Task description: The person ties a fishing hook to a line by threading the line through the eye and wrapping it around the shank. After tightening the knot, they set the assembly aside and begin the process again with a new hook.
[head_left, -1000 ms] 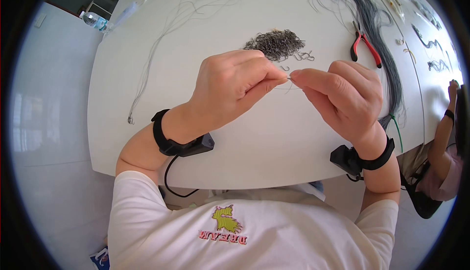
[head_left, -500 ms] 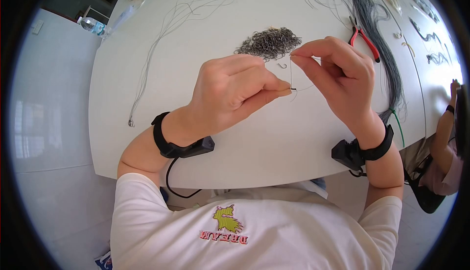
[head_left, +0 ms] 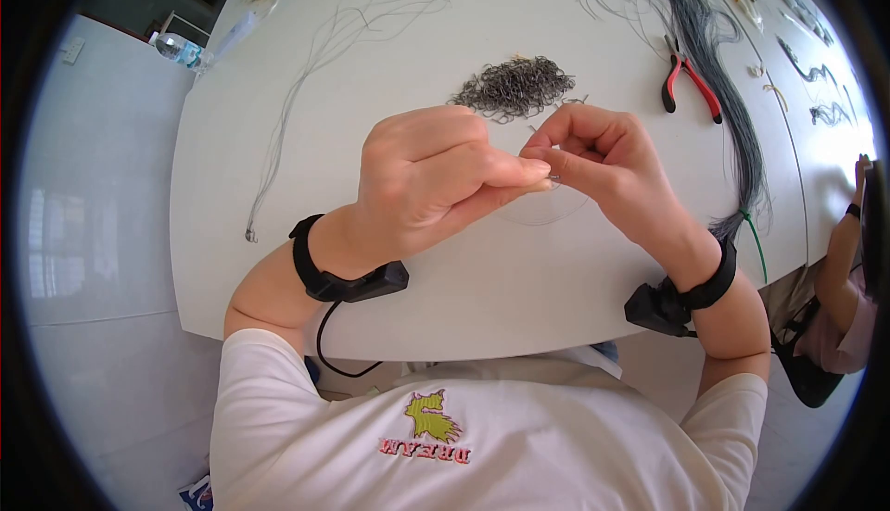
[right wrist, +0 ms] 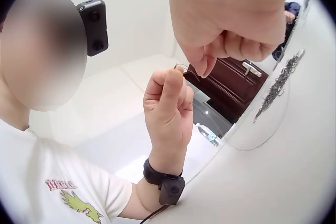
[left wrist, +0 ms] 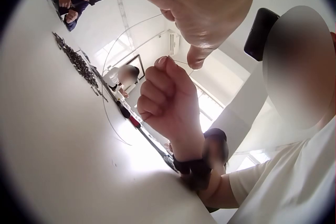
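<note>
Between thumb and forefinger, the left hand pinches a small dark hook, most of it hidden by the fingertips. The right hand is close beside it, pinching a thin clear line that loops below the hands. In the right wrist view, a curved bit of hook and line stands over the left hand, and the right hand has its thumb and fingertip together. The left wrist view shows the left hand above the right hand.
Beyond the hands lies a pile of dark hooks. Red-handled pliers and a long bundle of grey line are at the right. Loose strands lie at the left, with a bottle near the table's edge.
The right hand first moved up and away from the left hand, drawing out line, then came back down and left beside it. The left hand has stayed nearly in place.
</note>
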Available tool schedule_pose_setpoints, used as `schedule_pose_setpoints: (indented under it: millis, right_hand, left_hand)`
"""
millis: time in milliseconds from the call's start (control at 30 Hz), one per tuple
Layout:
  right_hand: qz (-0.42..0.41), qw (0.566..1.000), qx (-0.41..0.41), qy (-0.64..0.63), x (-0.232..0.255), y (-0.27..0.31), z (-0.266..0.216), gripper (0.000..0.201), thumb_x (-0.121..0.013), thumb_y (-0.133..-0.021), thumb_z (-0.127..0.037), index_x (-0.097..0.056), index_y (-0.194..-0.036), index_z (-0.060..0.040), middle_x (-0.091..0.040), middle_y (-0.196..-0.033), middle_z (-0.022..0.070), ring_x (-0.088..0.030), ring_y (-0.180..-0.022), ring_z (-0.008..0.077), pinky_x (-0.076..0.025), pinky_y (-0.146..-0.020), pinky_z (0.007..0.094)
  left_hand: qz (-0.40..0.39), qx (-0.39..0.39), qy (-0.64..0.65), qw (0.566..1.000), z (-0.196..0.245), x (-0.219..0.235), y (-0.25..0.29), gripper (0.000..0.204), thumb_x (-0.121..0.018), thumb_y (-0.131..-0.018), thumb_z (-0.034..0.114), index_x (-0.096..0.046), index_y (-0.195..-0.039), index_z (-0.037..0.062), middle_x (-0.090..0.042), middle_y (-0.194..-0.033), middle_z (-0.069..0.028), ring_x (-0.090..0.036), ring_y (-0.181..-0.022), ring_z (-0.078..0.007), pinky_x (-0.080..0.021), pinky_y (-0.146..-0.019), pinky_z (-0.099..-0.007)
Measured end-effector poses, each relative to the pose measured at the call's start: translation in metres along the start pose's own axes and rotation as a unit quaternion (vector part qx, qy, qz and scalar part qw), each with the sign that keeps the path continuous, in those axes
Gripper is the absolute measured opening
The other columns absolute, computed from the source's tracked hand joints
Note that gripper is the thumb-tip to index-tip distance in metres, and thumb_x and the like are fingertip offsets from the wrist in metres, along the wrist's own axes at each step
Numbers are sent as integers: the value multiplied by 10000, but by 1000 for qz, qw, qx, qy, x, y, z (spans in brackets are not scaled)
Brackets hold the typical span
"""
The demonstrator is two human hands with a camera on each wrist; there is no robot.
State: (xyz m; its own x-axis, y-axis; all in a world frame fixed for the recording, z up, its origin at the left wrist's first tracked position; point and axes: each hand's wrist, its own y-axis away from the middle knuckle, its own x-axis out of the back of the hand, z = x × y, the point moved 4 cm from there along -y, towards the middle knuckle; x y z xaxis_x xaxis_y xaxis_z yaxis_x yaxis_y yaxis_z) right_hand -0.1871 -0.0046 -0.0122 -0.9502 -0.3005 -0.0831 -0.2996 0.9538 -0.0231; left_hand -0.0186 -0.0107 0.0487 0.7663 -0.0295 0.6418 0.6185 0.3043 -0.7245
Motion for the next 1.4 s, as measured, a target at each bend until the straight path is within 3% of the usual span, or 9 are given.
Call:
schedule_pose_setpoints:
  millis: [200,300,567,733,867,1000,1100,1167,1400]
  right_hand:
    - [-22,1000,-13,-15,-2,1,2,101,-681,-890,-126,-685,-869,-28,-490,-590,-88,-377,-552,-9,-269,-505,203]
    - [-21,999,-37,-18,-3,2,-1,84,-677,-891,-116,-684,-879,-33,-587,-674,-53,-454,-617,-3,-326,-552,194]
    - [-14,994,-84,-73,-9,4,-2,135,-658,-918,-153,-687,-903,-21,-630,-787,-29,-498,-713,15,-379,-630,185]
    - [-85,979,-94,159,-4,5,-1,163,-663,-905,-144,-681,-858,10,-453,-570,-59,-361,-538,17,-275,-475,239]
    - [-72,986,-93,122,2,4,1,119,-652,-902,-107,-679,-881,7,-477,-596,-56,-384,-551,13,-291,-488,218]
    - [-35,983,-154,93,6,2,-3,112,-646,-905,-97,-678,-892,9,-513,-639,-45,-421,-559,15,-331,-500,205]
    - [1,988,-83,134,12,0,-2,84,-652,-890,-75,-679,-883,4,-570,-725,-15,-467,-560,43,-379,-511,208]
    - [29,954,76,287,13,1,-15,50,-669,-859,-41,-678,-874,6,-610,-806,17,-496,-556,88,-405,-516,224]
    - [61,928,114,351,16,5,-17,46,-682,-826,0,-674,-861,28,-632,-852,80,-527,-531,159,-427,-512,252]
  left_hand:
    - [-9,22,30,999,-1,1,0,221,-845,-707,38,-731,-882,110,-426,-583,43,-330,-489,-91,-245,-437,-244]
    - [-15,149,104,983,-7,-1,2,132,-800,-769,25,-718,-847,94,-448,-613,60,-323,-516,-51,-255,-461,-226]
    - [138,432,393,800,-39,-8,17,159,-700,-920,181,-664,-982,39,-461,-646,110,-326,-572,0,-288,-542,-185]
    - [188,461,454,739,-62,12,17,173,-642,-960,249,-602,-927,83,-332,-643,104,-264,-568,-23,-242,-535,-208]
    - [215,513,491,670,-67,15,17,221,-596,-989,256,-515,-815,146,-261,-658,100,-241,-568,-31,-218,-529,-212]
    - [227,491,496,680,-73,14,20,226,-603,-984,253,-508,-808,147,-264,-660,97,-244,-574,-32,-220,-528,-213]
    - [228,475,501,687,-72,16,19,177,-607,-980,251,-536,-859,143,-315,-688,93,-275,-600,-30,-249,-550,-204]
    - [239,484,506,673,-71,17,18,144,-617,-973,258,-551,-915,144,-399,-745,89,-345,-653,-27,-310,-601,-184]
    - [230,471,522,673,-66,20,15,144,-631,-963,284,-566,-949,155,-555,-901,68,-491,-813,-40,-422,-736,-222]
